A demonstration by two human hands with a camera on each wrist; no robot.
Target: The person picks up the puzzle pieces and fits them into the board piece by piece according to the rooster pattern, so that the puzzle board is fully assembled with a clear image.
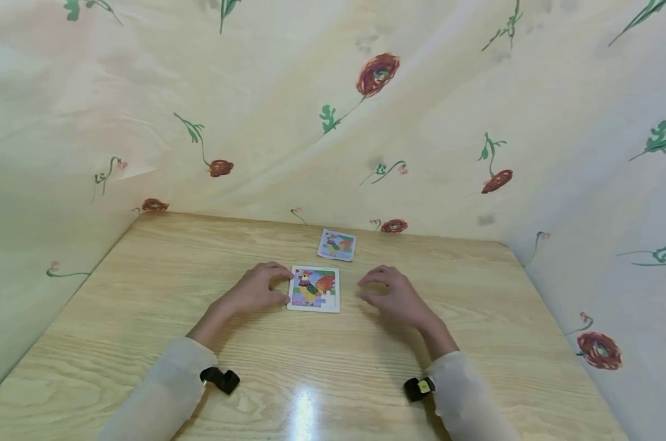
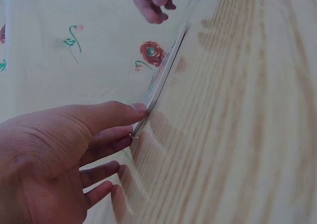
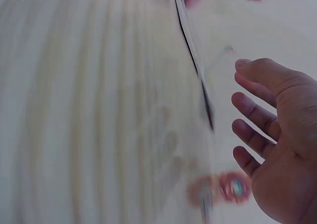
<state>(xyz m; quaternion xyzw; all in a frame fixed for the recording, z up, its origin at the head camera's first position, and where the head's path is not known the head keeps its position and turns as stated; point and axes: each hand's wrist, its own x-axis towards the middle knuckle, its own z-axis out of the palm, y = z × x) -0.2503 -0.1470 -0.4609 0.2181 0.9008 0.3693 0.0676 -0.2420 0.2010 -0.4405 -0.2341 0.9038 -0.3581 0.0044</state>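
A small square jigsaw puzzle (image 1: 314,289) in a white frame lies flat on the table, showing a colourful hen. At the picture's lower right the white base shows in one spot. My left hand (image 1: 258,288) is at the frame's left side, thumb and forefinger apart and touching its edge. The left wrist view shows this hand (image 2: 59,149) with the thumb on the board's edge (image 2: 157,87) and the other fingers loosely bent. My right hand (image 1: 393,295) hovers right of the puzzle, apart from it. In the right wrist view, that hand (image 3: 282,120) has loosely bent fingers and holds nothing.
A paper card (image 1: 337,245) with the same hen picture lies just behind the puzzle. The wooden table (image 1: 321,361) meets a cloth (image 1: 277,122) printed with flowers at its back and sides. Each wrist bears a black strap (image 1: 220,380).
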